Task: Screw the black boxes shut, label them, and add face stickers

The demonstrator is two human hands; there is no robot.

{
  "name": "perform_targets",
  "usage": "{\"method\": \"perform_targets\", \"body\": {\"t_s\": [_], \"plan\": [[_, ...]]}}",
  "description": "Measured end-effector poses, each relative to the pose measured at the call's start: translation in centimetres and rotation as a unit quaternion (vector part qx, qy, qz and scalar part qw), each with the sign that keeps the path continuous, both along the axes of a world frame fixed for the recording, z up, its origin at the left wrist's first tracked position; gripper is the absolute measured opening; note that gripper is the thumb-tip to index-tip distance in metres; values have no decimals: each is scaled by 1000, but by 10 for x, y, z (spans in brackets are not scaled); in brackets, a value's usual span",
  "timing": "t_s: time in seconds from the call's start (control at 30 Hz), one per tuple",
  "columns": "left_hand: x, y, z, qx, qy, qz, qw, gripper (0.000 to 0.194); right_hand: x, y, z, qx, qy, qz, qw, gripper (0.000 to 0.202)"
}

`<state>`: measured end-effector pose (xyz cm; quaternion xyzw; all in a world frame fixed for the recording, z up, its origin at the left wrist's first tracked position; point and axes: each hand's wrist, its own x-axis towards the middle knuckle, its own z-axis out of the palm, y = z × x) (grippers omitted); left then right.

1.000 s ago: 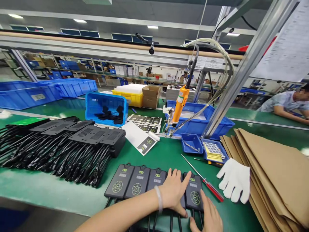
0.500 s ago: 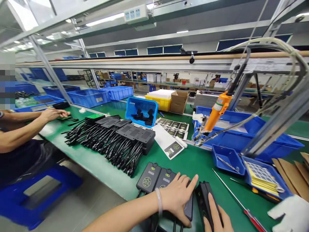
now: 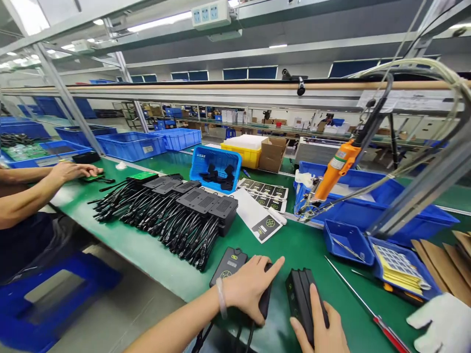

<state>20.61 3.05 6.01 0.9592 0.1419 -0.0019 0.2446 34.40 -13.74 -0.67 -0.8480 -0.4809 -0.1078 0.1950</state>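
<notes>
My left hand, with a pale bracelet at the wrist, spans a black controller box from above. Its fingers reach the far edge and the thumb the near side; cables trail off toward me. Beside it another such box lies flat, its printed button panel facing up. My right hand grips several similar boxes stood on edge as one block, fingers along their right side. Farther left, a row of black boxes lies with black cables hanging toward the bench edge.
An orange electric screwdriver hangs at right above blue bins. A red-handled screwdriver and white glove lie right. Label sheets and a blue basket stand beyond. A co-worker's hands work at left.
The block in my right hand has grown thicker and shifted left. Fewer boxes lie flat beside my left hand, which has moved left onto another box.
</notes>
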Motion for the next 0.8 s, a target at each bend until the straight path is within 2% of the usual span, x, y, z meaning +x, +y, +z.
{"method": "perform_targets", "body": {"t_s": [0.1, 0.17, 0.2, 0.27, 0.33, 0.37, 0.43, 0.5, 0.57, 0.63, 0.73, 0.8], "plan": [[5, -11, -4, -124, -130, 4, 984, 156, -2, 0, 9, -35, 33, 15, 999, 63], [3, -13, -8, -164, -143, 2, 976, 157, 0, 0, 14, -62, 52, 46, 996, 68], [-1, -11, -7, -150, -113, 3, 982, 158, 1, 0, 17, -74, 58, 57, 994, 70], [-12, 0, -1, -69, -4, 23, 997, 160, 4, -1, 22, -90, 60, 63, 992, 71], [-26, 16, 9, 13, 89, 65, 994, 153, 5, -1, 25, -98, 55, 51, 992, 70], [-31, 23, 15, 29, 103, 81, 991, 147, 5, -1, 27, -101, 54, 46, 992, 70], [-36, 30, 22, 12, 64, 116, 991, 131, 3, 0, 29, -107, 53, 42, 992, 69], [-35, 27, 25, -32, -16, 148, 988, 120, 0, 1, 31, -110, 47, 39, 992, 68], [-32, 18, 23, -39, -46, 167, 984, 116, -3, 3, 32, -108, 39, 35, 993, 68], [-32, 8, 17, -14, 15, 157, 987, 121, -5, 5, 31, -105, 31, 32, 994, 67], [-38, -4, 4, -8, 123, 110, 986, 128, -6, 6, 27, -96, 15, 24, 995, 67], [-45, -8, -9, -10, 99, 97, 990, 129, -5, 7, 24, -87, 1, 23, 996, 67]]}}
